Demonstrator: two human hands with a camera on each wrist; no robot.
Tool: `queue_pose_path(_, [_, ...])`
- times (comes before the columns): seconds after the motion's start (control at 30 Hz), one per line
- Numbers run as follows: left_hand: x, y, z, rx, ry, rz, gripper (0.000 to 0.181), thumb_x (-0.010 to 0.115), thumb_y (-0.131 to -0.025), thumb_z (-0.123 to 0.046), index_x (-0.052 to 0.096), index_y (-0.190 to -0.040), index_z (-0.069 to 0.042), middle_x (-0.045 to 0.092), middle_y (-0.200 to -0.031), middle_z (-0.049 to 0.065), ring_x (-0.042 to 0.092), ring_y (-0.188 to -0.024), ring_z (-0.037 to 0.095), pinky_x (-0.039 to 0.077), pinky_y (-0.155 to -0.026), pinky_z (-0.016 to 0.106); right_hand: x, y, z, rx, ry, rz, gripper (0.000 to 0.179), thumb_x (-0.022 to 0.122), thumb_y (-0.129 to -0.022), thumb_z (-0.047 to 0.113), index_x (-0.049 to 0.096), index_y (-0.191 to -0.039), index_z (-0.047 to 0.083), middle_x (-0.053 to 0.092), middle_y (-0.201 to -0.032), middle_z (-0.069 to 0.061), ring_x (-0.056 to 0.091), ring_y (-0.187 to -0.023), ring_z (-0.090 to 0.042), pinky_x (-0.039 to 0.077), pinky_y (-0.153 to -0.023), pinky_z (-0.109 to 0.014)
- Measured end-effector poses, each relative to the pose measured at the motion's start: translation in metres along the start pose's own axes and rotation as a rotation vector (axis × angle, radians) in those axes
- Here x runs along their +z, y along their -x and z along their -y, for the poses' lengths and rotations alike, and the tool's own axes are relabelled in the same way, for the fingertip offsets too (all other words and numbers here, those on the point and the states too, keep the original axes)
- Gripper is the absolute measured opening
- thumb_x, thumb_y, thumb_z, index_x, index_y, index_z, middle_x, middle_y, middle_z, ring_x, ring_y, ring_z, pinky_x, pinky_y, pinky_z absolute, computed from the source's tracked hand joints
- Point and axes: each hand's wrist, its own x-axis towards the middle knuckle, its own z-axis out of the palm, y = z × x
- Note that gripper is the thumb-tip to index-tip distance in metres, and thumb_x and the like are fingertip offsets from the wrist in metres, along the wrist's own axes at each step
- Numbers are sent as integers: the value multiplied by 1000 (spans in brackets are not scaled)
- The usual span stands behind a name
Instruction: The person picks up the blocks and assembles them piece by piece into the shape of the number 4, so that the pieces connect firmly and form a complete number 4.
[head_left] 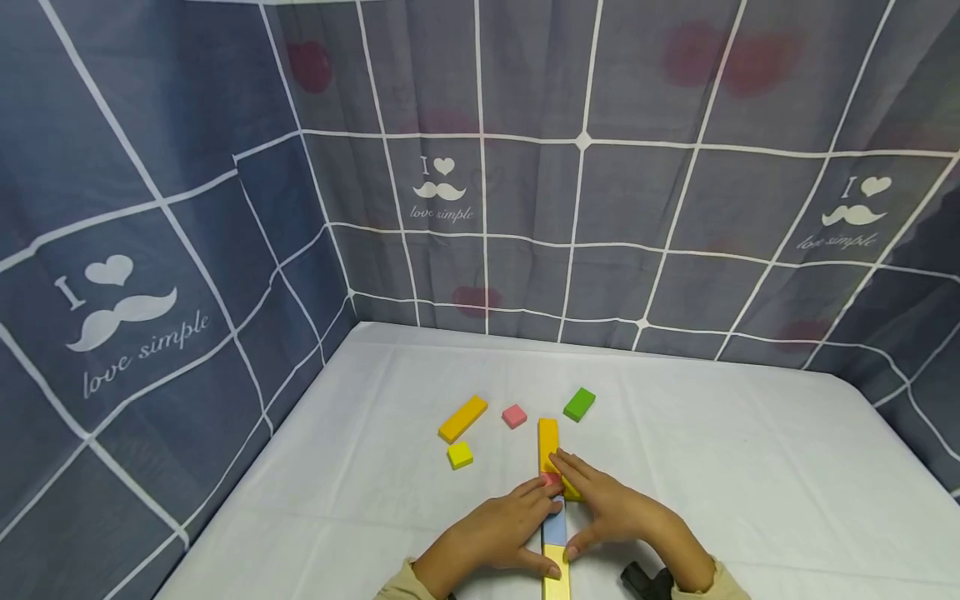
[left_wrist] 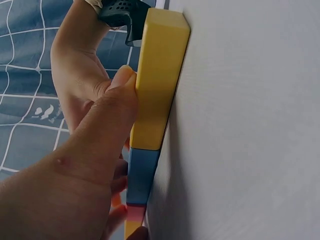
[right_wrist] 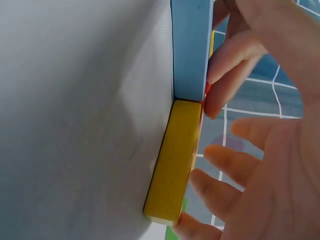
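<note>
A straight row of blocks lies on the white table: an orange block (head_left: 548,437) at the far end, then a pink block (head_left: 551,479), a blue block (head_left: 554,528) and a pale yellow block (head_left: 556,583) nearest. A yellow block (right_wrist: 175,160) adjoins the row's right side. From the left, my left hand (head_left: 504,523) touches the row, fingers around the pink and blue blocks, thumb on the pale yellow one. My right hand (head_left: 621,507) lies along the other side, fingertips at the orange and yellow blocks, thumb beside the pale yellow block. Both hands partly cover the row.
Beyond the hands, to the left, lie a loose orange block (head_left: 462,418), a small yellow block (head_left: 460,455) and a pink block (head_left: 514,416). A green block (head_left: 580,404) sits past the row's far end. Gridded dark curtains (head_left: 525,192) enclose the table (head_left: 337,467).
</note>
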Motion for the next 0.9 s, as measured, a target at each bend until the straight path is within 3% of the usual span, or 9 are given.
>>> queue_pose_path(0.27, [2,0,1,8,6,-33,76,54,-81,-66,46,-138,-16,30,-153,-1,30,-141,11,42,-103,22,5,-1,0,7,20,53,118,79,-63,55,21,-148,-3,21,-155,-22,21,-141,-45,19,-108,-67])
queue_pose_path(0.53, [3,1,2,-2,17,-27,77,55,-81,-66,46,-138,-16,29,-153,-1,29,-142,11,41,-104,22,8,-3,3,2,11,63,121,80,-63,54,17,-148,-5,17,-156,-24,18,-142,-44,14,-107,-71])
queue_pose_path(0.9, [1,1,0,-18,19,-24,75,56,-80,-66,47,-136,-16,31,-151,-2,32,-139,10,44,-101,21,8,-2,6,0,36,42,122,80,-61,55,19,-146,-8,17,-154,-27,23,-140,-44,15,-106,-72])
